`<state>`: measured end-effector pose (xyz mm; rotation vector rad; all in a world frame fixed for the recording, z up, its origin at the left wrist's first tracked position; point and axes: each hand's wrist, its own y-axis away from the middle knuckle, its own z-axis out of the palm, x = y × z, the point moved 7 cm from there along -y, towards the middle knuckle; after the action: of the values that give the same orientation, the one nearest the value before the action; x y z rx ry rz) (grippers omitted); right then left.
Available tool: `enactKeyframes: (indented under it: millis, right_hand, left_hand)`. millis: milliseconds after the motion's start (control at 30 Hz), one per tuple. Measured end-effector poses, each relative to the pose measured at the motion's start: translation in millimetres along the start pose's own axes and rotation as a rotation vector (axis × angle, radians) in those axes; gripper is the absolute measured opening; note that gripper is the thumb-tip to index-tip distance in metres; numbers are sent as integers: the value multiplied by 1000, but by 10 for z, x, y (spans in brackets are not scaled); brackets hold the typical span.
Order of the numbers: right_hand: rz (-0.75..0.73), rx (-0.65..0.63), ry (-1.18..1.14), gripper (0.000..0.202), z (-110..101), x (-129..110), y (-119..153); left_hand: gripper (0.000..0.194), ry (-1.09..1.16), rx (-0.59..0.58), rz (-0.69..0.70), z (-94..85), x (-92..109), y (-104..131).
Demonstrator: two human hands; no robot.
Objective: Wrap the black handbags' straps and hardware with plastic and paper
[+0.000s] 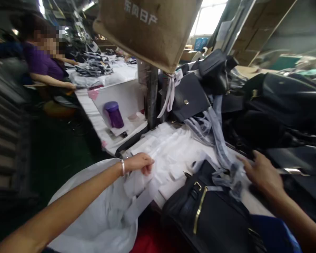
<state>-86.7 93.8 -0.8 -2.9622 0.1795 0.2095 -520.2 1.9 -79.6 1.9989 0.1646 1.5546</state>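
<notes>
My left hand (140, 163), with a bracelet at the wrist, has its fingers curled closed on a thin white sheet (138, 184) that hangs below it. Behind that hand lies a heap of thin white sheets (171, 147) on the table. My right hand (265, 175) is open, fingers apart, beside crumpled clear plastic wrap (235, 179); contact between them is unclear. A black backpack (218, 211) with gold zips and a buckle lies in front of me between both hands. Under my left forearm is a large white bag (94, 207) with its mouth open.
Black bags (281, 102) pile up on the right, beside a black flap (191, 96) with a gold clasp. A brown cloth bag (147, 28) hangs overhead by a metal post (152, 98). A purple cup (114, 114) stands left. Another person (46, 66) works at the far table.
</notes>
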Motion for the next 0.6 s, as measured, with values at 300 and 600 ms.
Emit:
enactKeyframes:
  millis: [300,600]
  right_hand:
    - [-341,63,-149,35,-282,-638,692]
    - [-411,-72,-193,32,-210,-738,1057]
  left_hand:
    - [38,-223,295,-185,-534,-2123,1255]
    - [79,-654,353,-74,-227,-2733,1099]
